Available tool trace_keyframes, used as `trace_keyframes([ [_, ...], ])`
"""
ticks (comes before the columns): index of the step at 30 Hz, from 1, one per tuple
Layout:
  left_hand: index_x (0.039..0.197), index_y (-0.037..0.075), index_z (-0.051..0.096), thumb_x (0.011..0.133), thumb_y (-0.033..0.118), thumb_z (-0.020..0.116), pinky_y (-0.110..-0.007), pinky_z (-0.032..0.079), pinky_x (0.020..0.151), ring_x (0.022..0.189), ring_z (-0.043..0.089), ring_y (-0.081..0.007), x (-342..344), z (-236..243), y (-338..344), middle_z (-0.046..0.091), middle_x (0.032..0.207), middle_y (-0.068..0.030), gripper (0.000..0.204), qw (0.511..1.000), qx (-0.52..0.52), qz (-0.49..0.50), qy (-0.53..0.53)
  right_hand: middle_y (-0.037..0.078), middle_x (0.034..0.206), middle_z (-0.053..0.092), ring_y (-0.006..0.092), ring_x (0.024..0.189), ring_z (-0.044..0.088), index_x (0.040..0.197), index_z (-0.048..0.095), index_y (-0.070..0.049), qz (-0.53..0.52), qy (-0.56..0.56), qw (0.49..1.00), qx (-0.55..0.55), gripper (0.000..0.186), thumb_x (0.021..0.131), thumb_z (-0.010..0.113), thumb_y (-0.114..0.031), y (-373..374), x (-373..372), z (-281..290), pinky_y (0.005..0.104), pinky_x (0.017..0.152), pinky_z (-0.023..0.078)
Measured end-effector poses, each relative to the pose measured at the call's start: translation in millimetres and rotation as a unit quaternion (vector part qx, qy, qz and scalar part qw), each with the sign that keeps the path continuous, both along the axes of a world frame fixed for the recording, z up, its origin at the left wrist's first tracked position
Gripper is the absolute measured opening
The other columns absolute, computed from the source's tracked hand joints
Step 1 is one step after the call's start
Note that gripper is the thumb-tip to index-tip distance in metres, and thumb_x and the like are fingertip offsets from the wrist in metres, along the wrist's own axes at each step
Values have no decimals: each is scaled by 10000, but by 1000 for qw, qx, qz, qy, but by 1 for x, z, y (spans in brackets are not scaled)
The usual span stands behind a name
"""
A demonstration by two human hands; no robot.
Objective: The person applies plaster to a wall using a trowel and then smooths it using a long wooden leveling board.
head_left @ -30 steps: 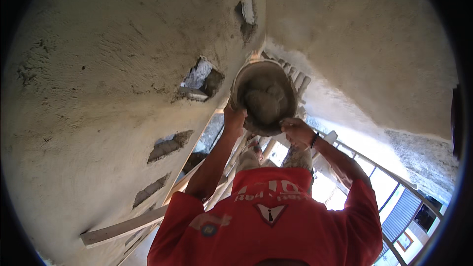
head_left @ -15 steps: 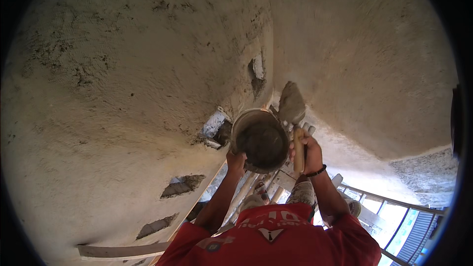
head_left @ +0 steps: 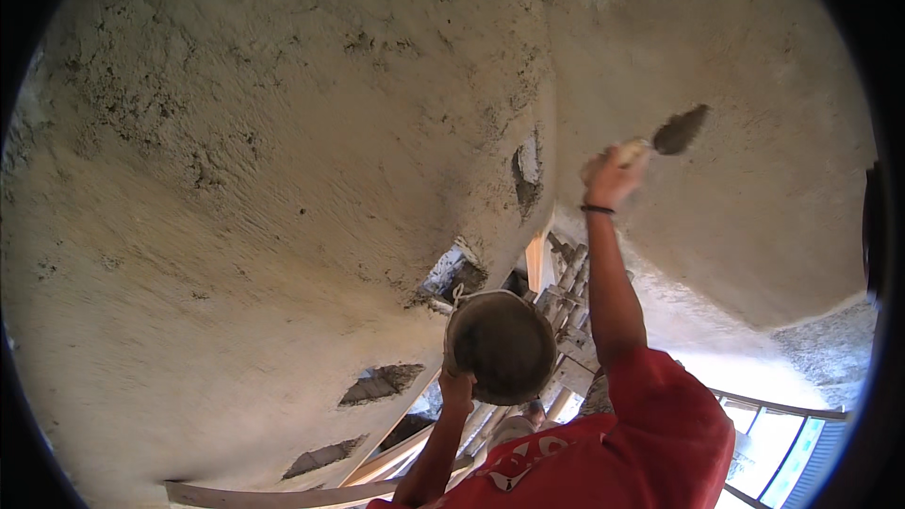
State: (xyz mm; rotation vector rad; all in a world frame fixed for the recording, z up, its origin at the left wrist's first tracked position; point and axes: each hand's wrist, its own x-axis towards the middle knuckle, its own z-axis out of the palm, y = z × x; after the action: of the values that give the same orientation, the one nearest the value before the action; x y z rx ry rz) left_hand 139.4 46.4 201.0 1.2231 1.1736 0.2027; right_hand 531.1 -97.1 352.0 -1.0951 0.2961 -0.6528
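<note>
My left hand (head_left: 458, 390) grips the rim of a round bucket (head_left: 547, 358) at its near left side, the thumb over the edge. Dark wet mortar (head_left: 504, 349) shows inside it. Raised up and to the right, my right hand (head_left: 617, 179) is closed round the pale handle of a trowel (head_left: 681, 131); the hand is a little blurred. The trowel's pointed grey blade is in front of the right wall (head_left: 754, 198), pointing up and right. Whether the blade touches the plaster I cannot tell.
Rough plaster covers the left wall (head_left: 264, 151), which has several ragged holes, one hole (head_left: 382, 383) low down. Below the bucket are scaffold poles (head_left: 570, 297) and planks. A metal railing (head_left: 754, 405) stands at the lower right, and a curved wooden board (head_left: 273, 495) at the lower left.
My right hand has swung the trowel up and right, away from the bucket to the right wall. The bucket in my left hand sits lower in view, and the view has shifted somewhat.
</note>
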Motion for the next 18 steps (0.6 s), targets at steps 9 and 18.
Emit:
trace_keyframes([
  [9,1063,-18,550,525,-110,508,-308,454,625,755,568,-210,-8,-5,3,600,909,-86,548,998,20,-28,43,248,1126,536,398,997,551,1320,328,-23,227,-211,908,-282,539,848,539,-176,116,-93,43,430,814,470],
  [18,1022,-22,556,568,-85,513,-273,417,525,635,533,-156,50,20,-18,579,801,-56,460,997,5,-53,-52,180,894,629,329,841,627,1163,483,-88,587,70,663,-460,393,831,602,-261,-129,-155,-25,403,748,480],
])
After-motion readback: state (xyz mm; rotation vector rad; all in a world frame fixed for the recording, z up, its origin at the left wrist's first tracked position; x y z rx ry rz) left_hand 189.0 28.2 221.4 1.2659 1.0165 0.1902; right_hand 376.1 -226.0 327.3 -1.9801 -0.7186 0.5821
